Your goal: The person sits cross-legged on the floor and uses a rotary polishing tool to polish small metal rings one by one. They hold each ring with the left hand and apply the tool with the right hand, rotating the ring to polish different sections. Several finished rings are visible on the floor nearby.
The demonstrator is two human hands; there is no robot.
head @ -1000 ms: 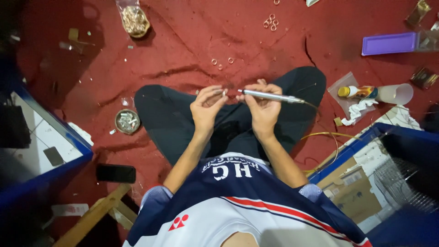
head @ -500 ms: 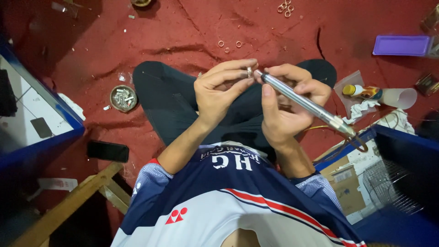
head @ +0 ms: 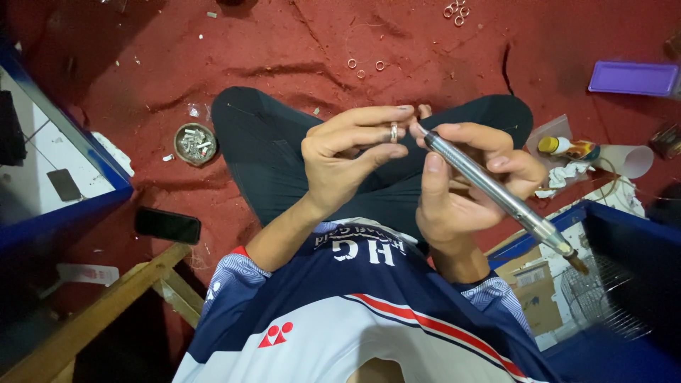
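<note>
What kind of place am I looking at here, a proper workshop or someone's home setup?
Probably a small informal jewellery workshop on the floor. The person sits cross-legged on a red mat, the left hand pinching a small ring against a pen-like rotary tool in the right hand. Loose rings lie on the mat.
</note>
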